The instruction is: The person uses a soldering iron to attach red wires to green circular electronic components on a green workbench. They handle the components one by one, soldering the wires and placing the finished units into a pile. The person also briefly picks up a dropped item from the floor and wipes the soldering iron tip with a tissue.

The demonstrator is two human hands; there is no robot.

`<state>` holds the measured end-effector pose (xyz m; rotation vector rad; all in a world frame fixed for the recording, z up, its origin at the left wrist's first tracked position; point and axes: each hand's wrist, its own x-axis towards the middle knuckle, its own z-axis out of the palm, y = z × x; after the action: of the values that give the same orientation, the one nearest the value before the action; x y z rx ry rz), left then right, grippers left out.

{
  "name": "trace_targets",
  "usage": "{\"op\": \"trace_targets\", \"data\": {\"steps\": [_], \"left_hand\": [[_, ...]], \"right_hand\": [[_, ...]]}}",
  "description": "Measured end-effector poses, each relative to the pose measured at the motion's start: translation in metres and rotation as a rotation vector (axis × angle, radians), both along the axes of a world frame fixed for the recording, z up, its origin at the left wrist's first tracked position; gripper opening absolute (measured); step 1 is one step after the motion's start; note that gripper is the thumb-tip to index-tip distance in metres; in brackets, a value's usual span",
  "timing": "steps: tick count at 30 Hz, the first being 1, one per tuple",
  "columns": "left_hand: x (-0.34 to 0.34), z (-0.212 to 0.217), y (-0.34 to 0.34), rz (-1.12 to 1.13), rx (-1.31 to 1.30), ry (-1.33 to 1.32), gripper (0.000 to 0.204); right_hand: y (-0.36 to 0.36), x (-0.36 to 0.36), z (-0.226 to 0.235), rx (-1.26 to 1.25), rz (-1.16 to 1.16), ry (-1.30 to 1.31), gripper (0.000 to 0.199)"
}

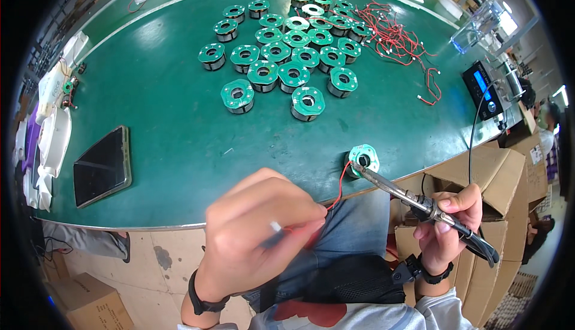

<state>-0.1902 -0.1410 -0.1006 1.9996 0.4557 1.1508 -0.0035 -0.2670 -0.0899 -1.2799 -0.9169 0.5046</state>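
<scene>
My right hand [449, 225] is closed round a soldering iron [398, 192], which slants up to the left. Its tip meets a ring-shaped motor stator with a green circuit board [368, 152] at the table's front edge. A red wire [340, 189] runs from that board down to my left hand [263, 216], whose fingers pinch it. A white connector [275, 225] shows by the left palm, blurred. Whether solder lies between tip and board is too small to tell.
Several more stators [275, 51] stand grouped on the green table [173, 126]. Red wires [392, 33] lie tangled at the far right, near a soldering station [482, 87] whose black cord hangs down to the iron. A phone [103, 167] lies at left. Cardboard boxes [479, 171] stand at right.
</scene>
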Motion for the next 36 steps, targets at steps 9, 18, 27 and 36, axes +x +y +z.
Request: {"op": "trace_targets", "data": {"steps": [9,18,27,36], "left_hand": [[0.000,0.000,0.000,0.002,-0.008,0.010,0.018],[-0.003,0.000,0.001,0.047,0.016,-0.048,0.015],[-0.006,0.081,0.026,0.017,-0.038,0.152,0.013],[0.104,0.129,0.101,-0.394,-0.176,0.568,0.003]], "right_hand": [[0.002,0.001,0.001,-0.007,0.014,-0.013,0.028],[0.001,0.001,0.002,0.083,-0.027,0.000,0.031],[-0.013,0.037,0.017,0.380,-0.231,-0.011,0.024],[-0.025,0.062,0.027,0.516,-0.378,0.085,0.026]]}}
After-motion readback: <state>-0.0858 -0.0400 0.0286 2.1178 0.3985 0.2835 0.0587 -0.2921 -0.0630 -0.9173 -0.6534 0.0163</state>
